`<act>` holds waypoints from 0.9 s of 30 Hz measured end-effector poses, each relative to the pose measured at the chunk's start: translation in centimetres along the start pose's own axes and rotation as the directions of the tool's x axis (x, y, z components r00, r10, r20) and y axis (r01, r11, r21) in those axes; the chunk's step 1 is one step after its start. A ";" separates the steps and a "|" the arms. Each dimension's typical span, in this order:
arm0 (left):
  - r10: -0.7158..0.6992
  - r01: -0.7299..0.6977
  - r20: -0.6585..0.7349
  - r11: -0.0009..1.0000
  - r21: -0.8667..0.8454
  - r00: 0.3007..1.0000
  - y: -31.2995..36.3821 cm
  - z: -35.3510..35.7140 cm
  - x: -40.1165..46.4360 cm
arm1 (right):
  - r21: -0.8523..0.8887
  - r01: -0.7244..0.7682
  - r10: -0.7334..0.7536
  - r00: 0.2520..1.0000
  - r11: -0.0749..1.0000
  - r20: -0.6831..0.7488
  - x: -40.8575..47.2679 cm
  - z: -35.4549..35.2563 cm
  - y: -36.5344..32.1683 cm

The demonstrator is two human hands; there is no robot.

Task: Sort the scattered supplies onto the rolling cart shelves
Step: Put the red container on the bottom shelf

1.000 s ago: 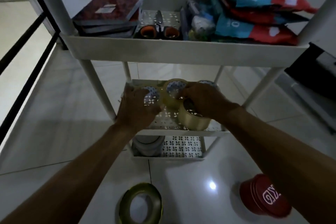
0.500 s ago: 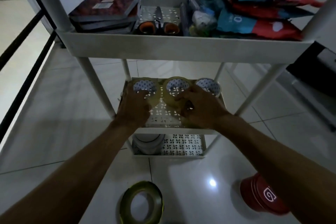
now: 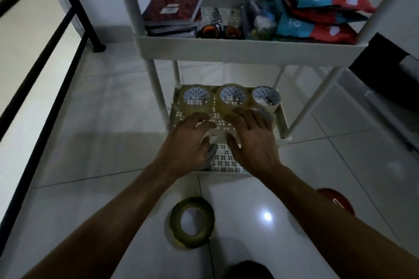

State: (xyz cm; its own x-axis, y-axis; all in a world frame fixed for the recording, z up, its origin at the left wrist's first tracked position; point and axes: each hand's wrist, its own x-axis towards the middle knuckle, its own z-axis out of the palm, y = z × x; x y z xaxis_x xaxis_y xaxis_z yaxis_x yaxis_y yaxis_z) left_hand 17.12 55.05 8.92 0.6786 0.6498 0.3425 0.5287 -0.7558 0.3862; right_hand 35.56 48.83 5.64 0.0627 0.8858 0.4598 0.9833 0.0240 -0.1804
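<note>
Cart (image 3: 249,51): a white rolling cart with perforated shelves stands on the pale tiled floor (image 3: 102,120), black railing off to the left.
Top shelf: spiral notebooks (image 3: 174,8) stacked at the left, orange-handled scissors (image 3: 221,29) in the middle, teal-and-red packets (image 3: 317,13) piled at the right.
Middle shelf (image 3: 282,124): three rolls of clear tape sit in a row along the back: left roll (image 3: 196,99), centre roll (image 3: 232,99), right roll (image 3: 266,99), each just beside the next.
Left hand (image 3: 188,140): over the front of the middle shelf, fingers loosely bent and spread, resting near the shelf edge; I cannot tell if it holds anything.
Right hand (image 3: 251,138): fingers spread flat, tips touching a further tape roll mostly hidden beneath them, near the centre roll.
Floor items: a green tape roll (image 3: 192,222) lies flat between the forearms, well apart from the cart; a red round tin (image 3: 335,201) shows partly behind the right forearm.
</note>
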 end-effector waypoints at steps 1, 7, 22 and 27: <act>0.023 -0.024 0.024 1.000 0.019 0.999 0.0 -0.1 -1.1 | 0.001 0.021 -0.021 1.000 1.000 0.012 -0.9 0.1 -0.6; -0.059 0.044 0.142 0.993 0.111 0.988 -2.9 2.1 -8.6 | 0.031 0.115 -0.119 0.965 0.993 0.233 -7.7 2.5 -2.5; 0.002 0.086 0.369 0.971 -0.223 0.929 3.7 18.9 -7.1 | -0.184 -0.287 0.340 0.834 0.940 0.434 -20.9 2.3 10.8; 0.059 0.074 0.392 0.946 -0.316 0.918 10.1 22.8 -4.0 | -0.320 -0.400 0.509 0.733 0.859 0.452 -23.7 -0.2 16.7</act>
State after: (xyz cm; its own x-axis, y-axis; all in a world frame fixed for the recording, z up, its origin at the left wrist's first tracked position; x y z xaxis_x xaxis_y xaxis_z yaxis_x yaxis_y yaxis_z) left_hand 31.35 42.93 -8.07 0.8542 0.5200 0.0014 0.3892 -0.6411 0.6615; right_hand 50.52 28.11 -8.10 0.4691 0.8706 -0.1481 0.8744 -0.4815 -0.0609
